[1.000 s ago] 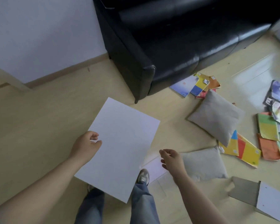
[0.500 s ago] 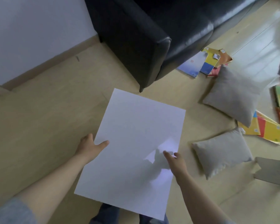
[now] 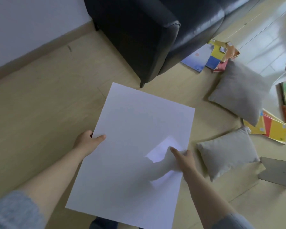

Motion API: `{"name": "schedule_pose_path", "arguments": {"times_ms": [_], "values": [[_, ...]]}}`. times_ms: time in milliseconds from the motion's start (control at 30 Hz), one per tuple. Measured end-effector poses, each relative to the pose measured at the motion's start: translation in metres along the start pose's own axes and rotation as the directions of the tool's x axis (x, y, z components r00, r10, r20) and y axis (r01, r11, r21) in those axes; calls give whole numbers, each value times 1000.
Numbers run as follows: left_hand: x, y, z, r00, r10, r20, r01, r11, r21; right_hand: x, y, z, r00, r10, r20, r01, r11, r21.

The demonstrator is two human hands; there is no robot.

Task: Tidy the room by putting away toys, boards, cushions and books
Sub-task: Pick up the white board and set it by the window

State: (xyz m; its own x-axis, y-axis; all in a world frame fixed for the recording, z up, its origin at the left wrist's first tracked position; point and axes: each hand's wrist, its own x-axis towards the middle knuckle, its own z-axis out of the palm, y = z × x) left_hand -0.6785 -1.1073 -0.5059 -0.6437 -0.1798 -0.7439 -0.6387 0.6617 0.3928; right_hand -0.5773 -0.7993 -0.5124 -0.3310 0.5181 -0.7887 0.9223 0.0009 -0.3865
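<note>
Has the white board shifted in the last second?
Yes. The white board has come rightward: its right edge is closer to the near cushion, while its far corner stays by the sofa leg.

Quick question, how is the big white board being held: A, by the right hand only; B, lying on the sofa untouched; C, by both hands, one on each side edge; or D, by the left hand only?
C: the left hand grips the left edge of the white board, and the right hand pinches its right edge.
</note>
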Motion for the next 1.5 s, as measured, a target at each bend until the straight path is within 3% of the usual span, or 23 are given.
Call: {"name": "schedule_pose_path", "arguments": {"times_ms": [133,267,533,800,1167,1500], "values": [[0,4,6,993,-46,-105,44,999,-25,11,5,-4,999,42,34,-43,998,45],[-2,8,3,993,-79,-93,79,997,-8,14,7,-6,994,64,85,-67,997,35],[-39,3,-6,992,-96,-82,96,995,-4,-24,11,-36,1000,16,17,-16,999,-36],[-146,31,-46,996,15,-91,-16,1000,-12,-111,6,-107,998,-28,-48,28,1000,-2],[-281,52,-83,993,87,76,-88,996,16,-241,51,-200,979,-89,-183,107,990,96],[-349,115,-19,964,165,209,-172,985,17,-263,112,-295,980,-7,-199,69,949,308]]}}
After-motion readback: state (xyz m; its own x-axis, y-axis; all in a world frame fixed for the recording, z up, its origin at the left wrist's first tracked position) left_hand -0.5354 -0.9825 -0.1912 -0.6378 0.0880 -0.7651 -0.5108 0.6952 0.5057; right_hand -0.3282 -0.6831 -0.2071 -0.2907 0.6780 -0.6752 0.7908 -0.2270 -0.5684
